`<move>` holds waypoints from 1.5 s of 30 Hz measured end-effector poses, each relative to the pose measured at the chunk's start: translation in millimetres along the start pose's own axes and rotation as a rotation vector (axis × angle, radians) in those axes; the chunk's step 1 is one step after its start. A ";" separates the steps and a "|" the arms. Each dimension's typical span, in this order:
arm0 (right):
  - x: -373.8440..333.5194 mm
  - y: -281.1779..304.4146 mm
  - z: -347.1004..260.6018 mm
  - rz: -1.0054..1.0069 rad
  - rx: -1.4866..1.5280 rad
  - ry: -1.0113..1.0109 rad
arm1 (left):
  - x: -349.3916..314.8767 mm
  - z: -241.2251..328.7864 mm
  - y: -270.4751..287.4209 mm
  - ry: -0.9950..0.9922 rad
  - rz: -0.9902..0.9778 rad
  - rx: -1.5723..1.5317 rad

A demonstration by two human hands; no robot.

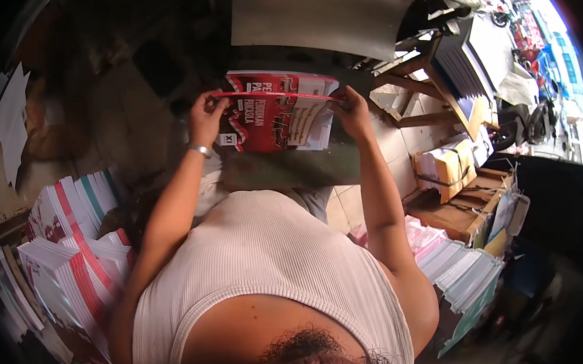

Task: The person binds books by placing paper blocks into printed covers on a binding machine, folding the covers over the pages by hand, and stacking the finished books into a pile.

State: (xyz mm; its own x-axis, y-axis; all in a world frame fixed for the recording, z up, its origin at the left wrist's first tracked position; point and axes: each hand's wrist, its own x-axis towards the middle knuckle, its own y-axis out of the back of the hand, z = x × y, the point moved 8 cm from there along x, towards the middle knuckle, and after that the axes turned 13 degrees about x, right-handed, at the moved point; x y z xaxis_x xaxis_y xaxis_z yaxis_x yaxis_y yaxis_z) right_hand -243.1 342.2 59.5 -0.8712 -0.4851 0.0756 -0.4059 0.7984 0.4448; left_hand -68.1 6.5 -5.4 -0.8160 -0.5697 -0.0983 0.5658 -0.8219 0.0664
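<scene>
A stack of red-and-white books [275, 117] lies on a dark green work surface [286, 165] in front of me. My left hand [205, 117] grips the stack's left edge, thumb on the top cover; a metal bracelet sits on that wrist. My right hand [352, 111] holds the right edge. The top book's spine edge [277, 96] runs between both hands, lifted slightly above the books under it.
A grey metal plate [315, 15] stands behind the books. Fanned stacks of red-striped printed sheets [74, 249] lie at my left. More paper stacks [463, 269] and a strapped bundle [449, 165] sit on wooden pallets at my right. Parked motorbikes [529, 116] stand far right.
</scene>
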 end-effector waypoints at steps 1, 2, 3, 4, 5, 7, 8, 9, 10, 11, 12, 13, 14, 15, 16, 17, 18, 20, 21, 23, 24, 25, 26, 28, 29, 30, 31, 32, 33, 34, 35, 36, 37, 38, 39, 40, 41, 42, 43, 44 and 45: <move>-11.5 -2.1 9.9 0.005 0.315 -0.036 | -10.3 12.2 3.4 -0.020 -0.030 -0.004; -22.4 -3.8 19.7 0.011 0.630 -0.070 | -20.0 16.0 6.8 -0.047 -0.081 -0.005; -30.8 -5.5 13.9 0.012 0.634 -0.070 | -29.6 18.4 14.9 -0.073 -0.120 -0.005; -41.1 -6.7 -1.1 0.025 0.760 -0.059 | -39.7 23.6 24.6 -0.089 -0.117 0.002; -50.6 -8.3 -14.1 0.038 0.885 -0.049 | -48.0 27.3 32.9 -0.086 -0.116 -0.061; -70.0 -11.8 -28.8 0.061 0.985 -0.069 | -62.1 36.8 48.8 -0.080 -0.112 -0.005; -77.6 -11.8 -38.2 0.078 0.991 -0.036 | -67.1 40.0 53.6 -0.079 -0.112 -0.003; -87.3 -9.8 -43.7 0.105 0.994 -0.002 | -71.2 43.3 53.9 -0.095 -0.131 -0.032; -95.2 -10.2 -44.0 0.119 0.993 0.001 | -74.3 47.6 53.9 -0.113 -0.152 -0.063; -102.6 -8.9 -43.3 0.144 0.991 0.017 | -79.1 52.4 55.9 -0.120 -0.170 -0.065; -110.8 -2.1 -41.9 0.188 0.981 0.042 | -82.5 55.1 55.6 -0.095 -0.168 0.080; -116.9 -4.8 -31.3 0.197 0.963 0.006 | -79.1 58.3 50.7 -0.089 -0.176 0.222; -120.2 -7.3 -21.8 0.220 0.941 -0.028 | -79.3 57.2 52.1 -0.093 -0.161 0.220; -119.8 -8.5 -28.7 0.211 0.849 -0.006 | -85.8 52.5 60.5 -0.093 -0.152 0.224; -118.3 -13.9 -27.3 0.191 0.887 0.018 | -87.3 51.6 66.3 -0.122 -0.149 0.246; -117.0 -16.0 -30.6 0.174 0.884 0.009 | -87.7 51.5 73.2 -0.148 -0.136 0.273; -117.6 -18.3 -35.5 0.152 0.889 -0.001 | -89.6 55.8 71.4 -0.173 -0.147 0.212; -118.1 -12.5 -51.3 0.172 1.022 0.031 | -88.5 56.8 73.1 -0.187 -0.163 0.094; -114.6 -12.5 -58.1 0.124 1.150 0.053 | -82.6 53.6 70.7 -0.180 -0.174 0.034; -99.6 -2.1 -67.6 0.154 1.176 0.126 | -69.6 69.3 59.6 -0.212 -0.171 -0.061; -89.5 2.5 -76.6 0.174 1.180 0.136 | -58.6 74.4 56.2 -0.186 -0.191 -0.040; -80.0 8.0 -82.0 0.199 1.183 0.146 | -46.8 80.3 49.8 -0.159 -0.216 -0.019; -63.1 8.0 -64.4 0.207 1.110 0.145 | -35.1 87.2 38.6 -0.179 -0.235 -0.018; -47.5 13.6 -62.6 0.353 0.897 0.121 | -10.6 85.6 28.4 -0.095 -0.135 0.118; -44.1 21.5 -59.1 0.492 0.681 0.077 | 6.7 68.3 25.9 -0.130 -0.124 0.179; -32.1 16.6 -26.6 0.534 0.566 0.061 | 22.2 37.0 27.2 -0.091 -0.084 0.262; -25.9 6.4 -3.1 0.532 0.562 0.079 | 33.0 5.1 33.3 -0.048 -0.034 0.341; -30.9 0.5 26.4 0.571 0.370 -0.062 | 36.1 -17.9 25.9 0.006 -0.085 0.412; -35.9 -6.4 49.3 0.591 0.172 -0.213 | 32.5 -45.9 25.9 0.076 -0.126 0.478; -44.9 -16.8 68.5 0.547 0.093 -0.337 | 34.7 -76.0 27.6 0.078 -0.181 0.541; -54.9 -26.4 85.1 0.496 0.012 -0.461 | 35.6 -99.1 29.3 0.085 -0.231 0.600; -64.7 -33.6 103.6 0.432 0.030 -0.537 | 23.6 -107.4 20.9 0.159 -0.224 0.586; -67.9 -41.7 113.6 0.350 0.047 -0.603 | 5.3 -116.4 17.7 0.239 -0.200 0.567; -67.3 -40.0 113.4 0.357 0.045 -0.601 | -4.3 -127.5 13.0 0.295 -0.273 0.581; -63.3 -47.2 110.9 0.262 0.028 -0.567 | -15.7 -140.8 11.9 0.354 -0.343 0.598; -61.2 -54.7 109.6 0.173 0.013 -0.537 | -25.2 -130.2 2.8 0.158 -0.362 0.548; -62.8 -55.8 110.6 0.180 0.015 -0.541 | -28.9 -130.2 -0.9 0.156 -0.370 0.551; -62.8 -56.8 106.6 0.170 -0.017 -0.542 | -31.1 -125.1 2.5 0.111 -0.328 0.701; -62.2 -58.3 104.2 0.159 -0.049 -0.541 | -31.3 -119.2 4.3 0.066 -0.285 0.849; -60.6 -59.0 104.5 0.175 -0.061 -0.534 | -31.4 -118.4 4.2 0.106 -0.296 0.828; -60.4 -58.7 107.9 0.179 -0.064 -0.535 | -30.2 -116.9 2.2 0.103 -0.300 0.825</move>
State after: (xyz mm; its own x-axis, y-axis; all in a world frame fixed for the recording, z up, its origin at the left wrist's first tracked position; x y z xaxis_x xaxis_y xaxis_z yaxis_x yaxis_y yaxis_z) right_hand -196.5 363.1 -67.5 -0.9500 -0.0826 -0.3012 -0.2365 0.8202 0.5209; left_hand -28.4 22.1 -118.4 -0.8788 -0.3597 -0.3135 0.0308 -0.6984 0.7150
